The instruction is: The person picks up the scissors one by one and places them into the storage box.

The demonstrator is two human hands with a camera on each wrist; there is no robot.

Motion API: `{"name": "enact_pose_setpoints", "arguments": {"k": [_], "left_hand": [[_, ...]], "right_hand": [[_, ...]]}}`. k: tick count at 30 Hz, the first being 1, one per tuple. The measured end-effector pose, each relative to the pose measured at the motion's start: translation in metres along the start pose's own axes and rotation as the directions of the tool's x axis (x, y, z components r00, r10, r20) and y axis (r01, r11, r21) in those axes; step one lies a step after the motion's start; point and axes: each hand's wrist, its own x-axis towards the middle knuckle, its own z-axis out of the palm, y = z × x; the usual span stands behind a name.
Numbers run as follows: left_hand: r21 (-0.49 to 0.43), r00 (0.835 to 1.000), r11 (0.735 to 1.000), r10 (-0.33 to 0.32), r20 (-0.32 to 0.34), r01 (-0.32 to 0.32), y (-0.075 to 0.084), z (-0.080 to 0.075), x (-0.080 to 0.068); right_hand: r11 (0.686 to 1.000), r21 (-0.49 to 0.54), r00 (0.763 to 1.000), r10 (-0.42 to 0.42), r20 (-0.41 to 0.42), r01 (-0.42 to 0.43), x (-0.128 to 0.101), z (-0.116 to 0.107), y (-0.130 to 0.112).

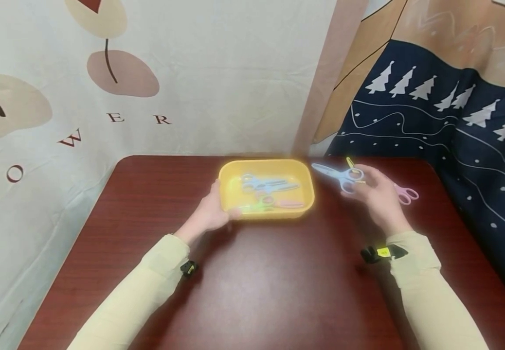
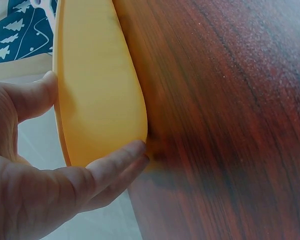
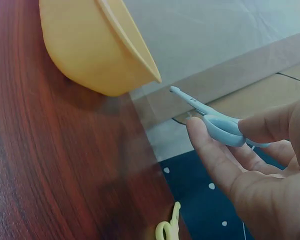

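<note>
My left hand (image 1: 210,206) holds the left end of a yellow plastic bin (image 1: 223,175). In the left wrist view the thumb lies at the bin's rim (image 2: 60,125) and the fingers stretch along its outer wall toward the base. Light blue scissors (image 1: 270,186), green scissors (image 1: 264,201) and a pink piece (image 1: 289,204) lie inside. Right of the bin, my right hand (image 1: 377,197) pinches another pair of light blue scissors (image 3: 222,129) by the handle loops, blades toward the bin. Yellow scissors (image 3: 167,230) lie on the table, partly hidden by that hand in the head view.
Pink scissors (image 1: 406,194) lie on the table beyond my right hand. The dark red-brown wooden table (image 1: 261,287) ends just behind the bin. Behind it hang a pale printed cloth (image 1: 226,97) and a navy cloth with white trees (image 1: 410,121).
</note>
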Motion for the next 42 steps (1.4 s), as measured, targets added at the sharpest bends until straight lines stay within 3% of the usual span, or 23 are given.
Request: {"name": "enact_pose_setpoints", "arguments": {"k": [5, 14, 21, 31, 42], "left_hand": [[0.001, 1.0, 1.0, 0.0, -0.004, 0.0, 0.001, 0.0, 0.0], [-0.004, 1.0, 1.0, -0.001, -0.004, 0.001, 0.0, -0.001, 0.003], [-0.01, 1.0, 1.0, 0.005, -0.002, -0.005, 0.0, -0.001, 0.004], [-0.007, 1.0, 1.0, -0.004, 0.001, 0.004, 0.0, 0.0, 0.002], [-0.019, 1.0, 1.0, 0.014, -0.014, -0.014, -0.001, 0.001, 0.003]], "right_hand": [[0.996, -0.09, 1.0, -0.009, -0.027, 0.006, -0.002, 0.004, -0.007], [0.996, -0.079, 0.999, -0.027, 0.021, 0.028, -0.002, 0.01, -0.016], [0.997, 0.057, 0.996, -0.047, 0.071, 0.043, 0.002, 0.019, -0.02], [0.989, 0.094, 0.988, -0.121, 0.1, 0.112, 0.007, 0.031, -0.027], [0.994, -0.052, 0.989, -0.089, 0.114, 0.095, 0.01, 0.034, -0.037]]}}
